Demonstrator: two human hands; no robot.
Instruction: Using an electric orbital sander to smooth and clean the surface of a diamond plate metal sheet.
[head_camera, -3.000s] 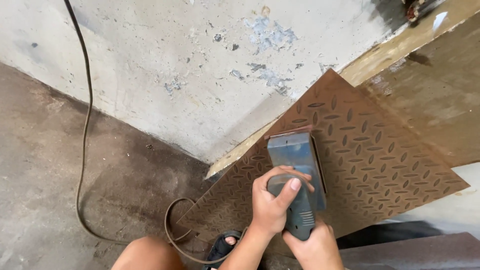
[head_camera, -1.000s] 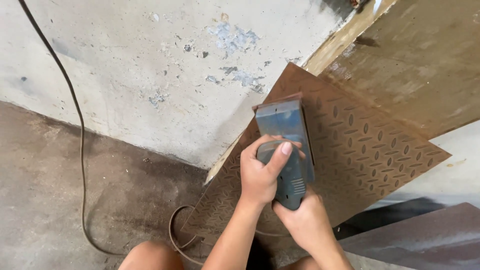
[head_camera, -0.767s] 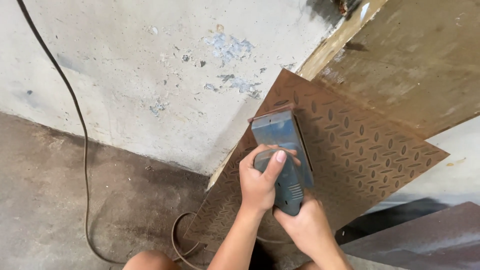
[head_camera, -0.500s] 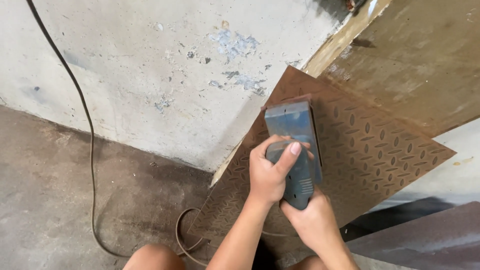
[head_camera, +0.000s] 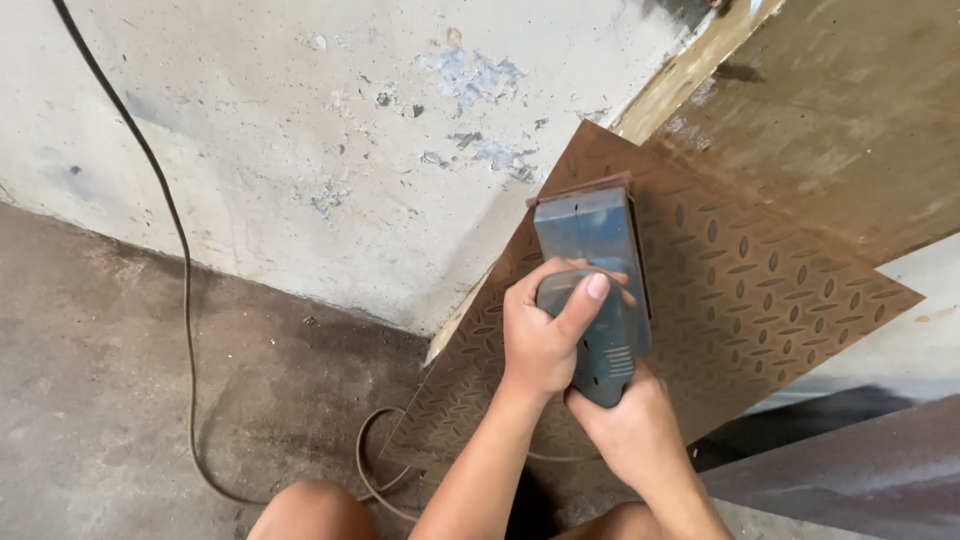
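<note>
A blue electric sander (head_camera: 590, 250) rests flat on a rusty brown checker plate (head_camera: 760, 300) that leans against a wall. My left hand (head_camera: 545, 335) grips the sander's front knob from the left, thumb up across it. My right hand (head_camera: 625, 430) wraps the rear handle from below. The sander's pad sits near the plate's upper left edge.
A dark power cord (head_camera: 185, 300) runs down the pale scuffed wall (head_camera: 330, 150) and loops on the concrete floor (head_camera: 130, 400) by my knee (head_camera: 310, 512). A large rusty sheet (head_camera: 850, 130) stands behind the plate. A dark metal piece (head_camera: 860, 480) lies at the lower right.
The sander and both hands have slid a little to the right and up along the plate's upper edge, after shifting left moments before. Both grips are unchanged.
</note>
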